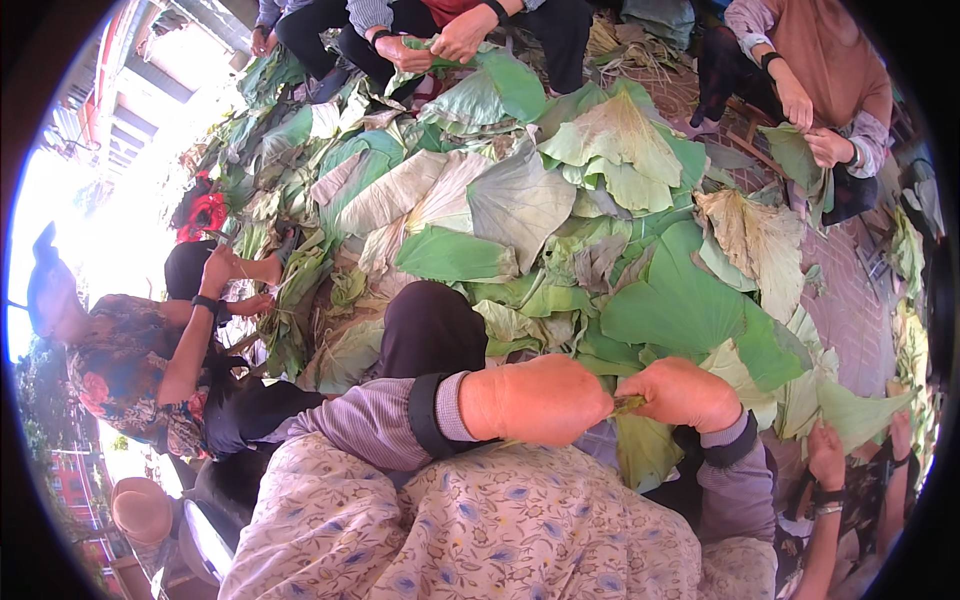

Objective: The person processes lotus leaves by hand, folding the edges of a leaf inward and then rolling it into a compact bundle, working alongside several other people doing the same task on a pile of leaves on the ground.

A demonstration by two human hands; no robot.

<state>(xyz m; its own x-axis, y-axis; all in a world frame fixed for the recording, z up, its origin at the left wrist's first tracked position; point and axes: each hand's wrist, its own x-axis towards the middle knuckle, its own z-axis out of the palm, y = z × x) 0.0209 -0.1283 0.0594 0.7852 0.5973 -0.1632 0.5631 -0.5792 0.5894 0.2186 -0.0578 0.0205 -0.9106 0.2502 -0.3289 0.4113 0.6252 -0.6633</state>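
Note:
My left hand (540, 399) and my right hand (687, 394) meet just above my lap, both closed. Between them is the bunched, brownish-green end of a large lotus leaf (648, 450). My right fingers pinch that end, and my left hand grips it from the other side with its fingers mostly turned out of sight. The rest of the leaf hangs below, yellowish green, partly covered by my hands and sleeves. Just beyond my hands lies a wide pile of similar leaves, with a broad bright green leaf (675, 295) nearest.
Dry, tan leaves (765, 245) and greyish leaves (522, 205) overlap across the brick paving (850, 300). Co-workers sit around the pile, handling leaves: one in a floral shirt (135, 365) at left, others at the far side and right. A tan hat (142, 510) is at lower left.

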